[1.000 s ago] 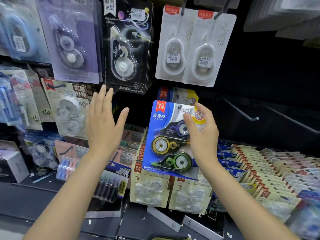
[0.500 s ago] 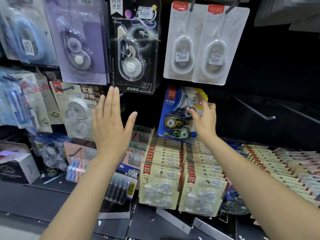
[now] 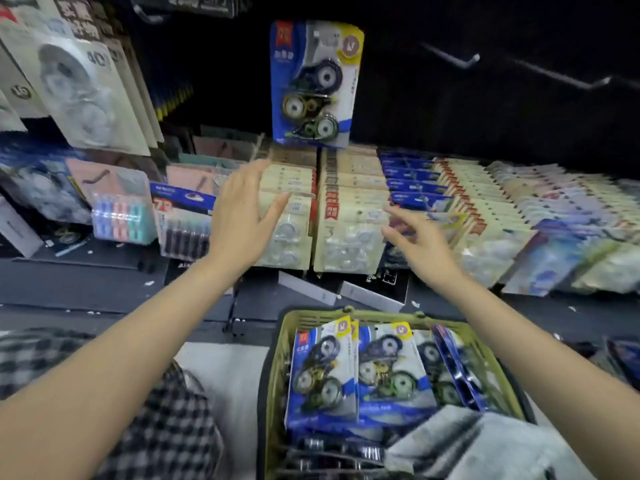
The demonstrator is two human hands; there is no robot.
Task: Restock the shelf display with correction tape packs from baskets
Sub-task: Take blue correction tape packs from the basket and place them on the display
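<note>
One hung pack (image 3: 313, 84); two empty hands (image 3: 242, 220).

Glossy clear plastic is shining on the blue card pack (image 3: 313, 84) at twelve o'clock, above the ribbed olive plastic basket (image 3: 277, 368)

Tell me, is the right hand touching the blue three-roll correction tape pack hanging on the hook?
Apart. The head view shows the right hand low over the shelf rows, with dark open space between it and the hanging blue correction tape pack above.
</note>
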